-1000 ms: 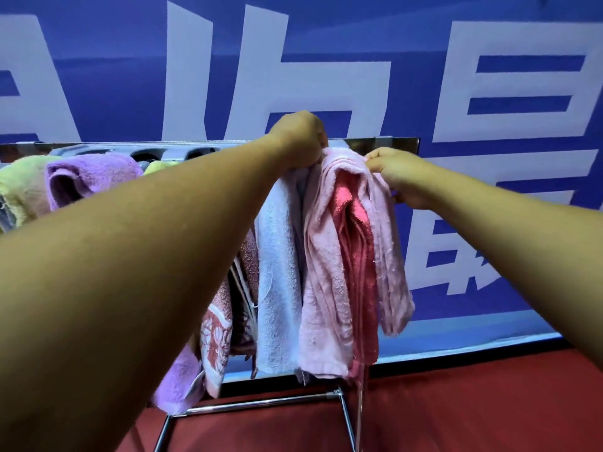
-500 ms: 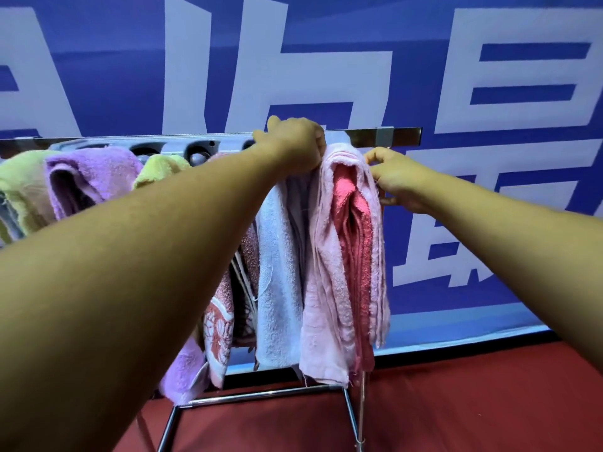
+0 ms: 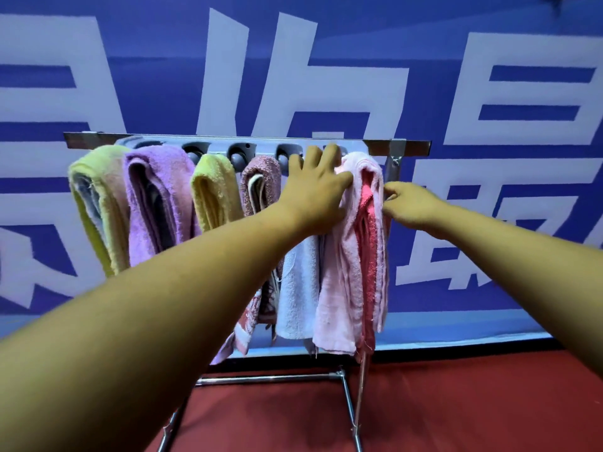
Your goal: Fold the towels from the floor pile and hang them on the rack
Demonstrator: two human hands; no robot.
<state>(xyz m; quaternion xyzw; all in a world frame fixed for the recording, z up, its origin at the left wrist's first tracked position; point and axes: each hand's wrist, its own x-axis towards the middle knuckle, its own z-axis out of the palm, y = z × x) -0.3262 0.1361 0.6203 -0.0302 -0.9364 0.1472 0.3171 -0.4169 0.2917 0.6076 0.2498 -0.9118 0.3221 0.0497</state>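
Observation:
A metal rack (image 3: 408, 147) stands against the blue wall with several folded towels over its bars. At its right end hangs a pale pink towel (image 3: 339, 275) with a darker pink layer inside. My left hand (image 3: 315, 190) lies open, fingers spread, flat against that towel's left top and over the white towel (image 3: 298, 295) beside it. My right hand (image 3: 412, 203) pinches the pink towel's right edge near the top. No floor pile is in view.
Further left on the rack hang a yellow-green towel (image 3: 94, 203), a purple towel (image 3: 156, 197), a yellow towel (image 3: 213, 190) and a patterned rose towel (image 3: 261, 184). The rack's chrome legs (image 3: 347, 396) stand on red floor. A blue banner (image 3: 326, 60) covers the wall behind.
My left hand has let go of the towel's top and spread open flat. The view has pulled back, showing more of the rack. The pink towel hangs straighter.

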